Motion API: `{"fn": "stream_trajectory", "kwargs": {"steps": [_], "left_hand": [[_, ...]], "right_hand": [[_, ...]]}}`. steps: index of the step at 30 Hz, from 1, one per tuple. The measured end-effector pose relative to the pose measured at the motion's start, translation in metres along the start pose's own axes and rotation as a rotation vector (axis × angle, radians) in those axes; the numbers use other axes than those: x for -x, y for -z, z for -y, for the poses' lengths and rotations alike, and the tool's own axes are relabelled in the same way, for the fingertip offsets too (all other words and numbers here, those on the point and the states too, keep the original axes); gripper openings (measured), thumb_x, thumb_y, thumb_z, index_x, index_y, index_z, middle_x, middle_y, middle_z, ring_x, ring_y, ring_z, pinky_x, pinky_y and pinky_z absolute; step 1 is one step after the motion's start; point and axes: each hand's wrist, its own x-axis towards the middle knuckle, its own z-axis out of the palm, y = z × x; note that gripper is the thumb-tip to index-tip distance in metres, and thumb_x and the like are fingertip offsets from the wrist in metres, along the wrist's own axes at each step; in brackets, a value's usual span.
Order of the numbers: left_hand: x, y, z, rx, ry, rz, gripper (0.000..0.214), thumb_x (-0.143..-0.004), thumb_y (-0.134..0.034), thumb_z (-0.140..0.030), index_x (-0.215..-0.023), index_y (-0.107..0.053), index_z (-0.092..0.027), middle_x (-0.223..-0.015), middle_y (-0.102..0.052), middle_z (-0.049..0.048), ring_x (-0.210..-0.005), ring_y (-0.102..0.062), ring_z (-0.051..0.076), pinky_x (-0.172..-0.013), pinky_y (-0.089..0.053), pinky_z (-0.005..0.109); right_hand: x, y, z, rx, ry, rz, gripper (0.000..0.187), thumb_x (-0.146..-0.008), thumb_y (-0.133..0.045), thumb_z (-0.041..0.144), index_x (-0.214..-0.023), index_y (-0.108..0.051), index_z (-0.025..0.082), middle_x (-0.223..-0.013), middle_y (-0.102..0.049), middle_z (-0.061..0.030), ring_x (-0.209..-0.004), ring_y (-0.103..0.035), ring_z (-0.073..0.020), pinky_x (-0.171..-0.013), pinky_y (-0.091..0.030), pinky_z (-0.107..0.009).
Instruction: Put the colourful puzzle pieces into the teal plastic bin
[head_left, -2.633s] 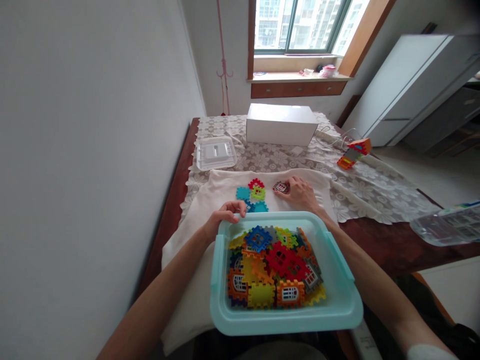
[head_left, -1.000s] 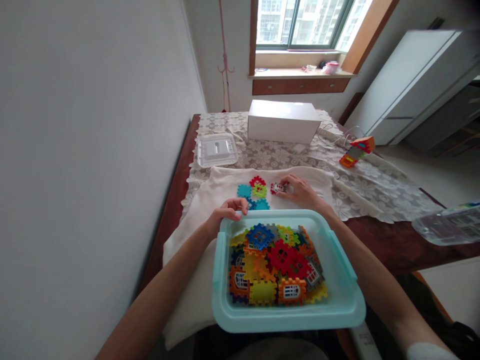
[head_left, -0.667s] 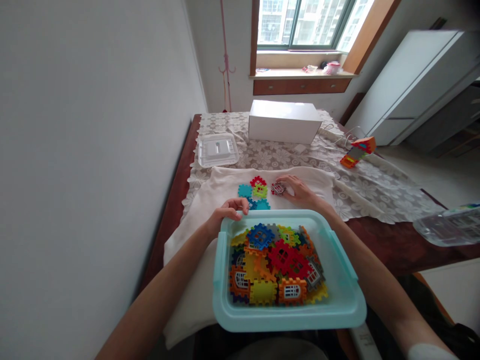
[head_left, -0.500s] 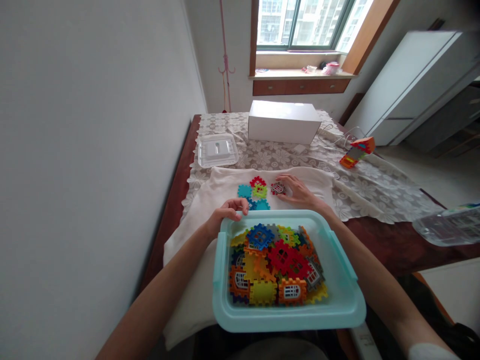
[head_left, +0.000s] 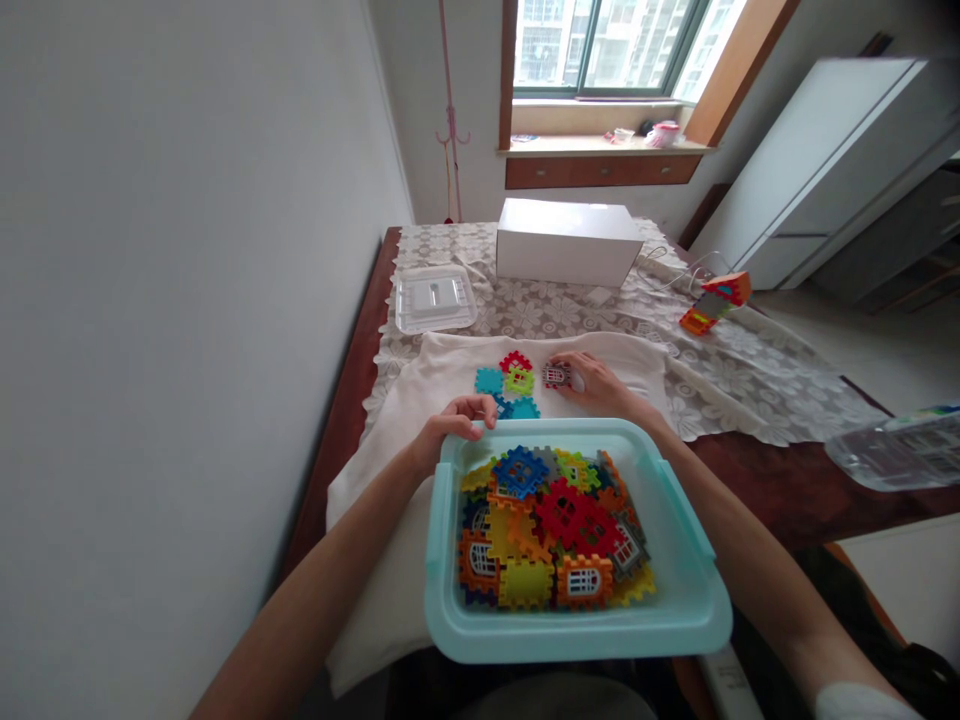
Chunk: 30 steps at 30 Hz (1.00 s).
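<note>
My right hand (head_left: 596, 385) has its thumb and fingers around the edges of a grey notched building tile with a white window (head_left: 556, 375), low over the white cloth. Left of it lie a red tile (head_left: 515, 361), a lime-green tile (head_left: 519, 381) and several blue ones, including a light blue tile (head_left: 490, 380). Loosely curled, my left hand (head_left: 459, 420) rests at the far left corner of a turquoise bin (head_left: 577, 640), thumb and fingers apart with nothing visible between them. The bin is filled with notched tiles in several colours, such as a yellow tile (head_left: 526, 584).
A white cloth (head_left: 405, 480) covers the near table. Beyond are a clear plastic lid (head_left: 436, 299), a white box (head_left: 568, 242) and an assembled tile model (head_left: 716, 303). A clear plastic bottle (head_left: 896, 452) lies at the right edge. A wall runs along the left.
The grey window tile has turned in my right hand and now sits straighter, its window upright. My left hand and the bin have hardly moved.
</note>
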Motion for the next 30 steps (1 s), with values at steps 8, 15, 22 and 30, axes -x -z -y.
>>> {"fn": "stream_trajectory", "kwargs": {"steps": [8,15,22,30], "left_hand": [[-0.0019,0.0004,0.0003,-0.002,-0.009,0.018,0.020,-0.052,-0.073,-0.017,-0.071,-0.068,-0.015,-0.063,-0.066,0.0019,-0.050,-0.060,0.013,-0.048,-0.043,0.022],[-0.0021,0.0007,0.0009,-0.005,-0.016,0.013,0.020,-0.051,-0.073,-0.017,-0.070,-0.069,-0.015,-0.062,-0.066,0.0022,-0.050,-0.059,0.013,-0.047,-0.042,0.022],[0.0012,-0.0037,-0.0010,0.002,-0.011,-0.006,0.020,-0.052,-0.072,-0.016,-0.072,-0.069,-0.015,-0.063,-0.067,0.0024,-0.051,-0.060,0.014,-0.048,-0.043,0.022],[0.0013,-0.0031,-0.0010,-0.003,-0.002,-0.012,0.020,-0.051,-0.073,-0.017,-0.071,-0.069,-0.015,-0.063,-0.066,0.0017,-0.051,-0.060,0.013,-0.049,-0.044,0.022]], "right_hand": [[0.0006,-0.0026,-0.0037,-0.007,0.008,-0.009,0.047,-0.090,-0.072,0.029,-0.137,-0.068,0.029,-0.139,-0.073,-0.0115,-0.131,-0.067,-0.0378,-0.115,-0.053,-0.063],[-0.0007,-0.0022,-0.0001,-0.017,-0.010,-0.051,0.041,-0.091,-0.074,0.035,-0.131,-0.068,0.026,-0.132,-0.075,-0.0125,-0.126,-0.070,-0.0346,-0.112,-0.057,-0.059],[-0.0001,0.0010,0.0022,0.010,-0.032,-0.057,0.042,-0.090,-0.073,0.033,-0.131,-0.068,0.027,-0.131,-0.075,-0.0119,-0.125,-0.070,-0.0345,-0.111,-0.057,-0.058],[0.0003,0.0038,-0.0006,0.004,-0.006,-0.054,0.039,-0.093,-0.072,0.035,-0.131,-0.066,0.028,-0.132,-0.075,-0.0115,-0.125,-0.070,-0.0343,-0.112,-0.057,-0.058]]}}
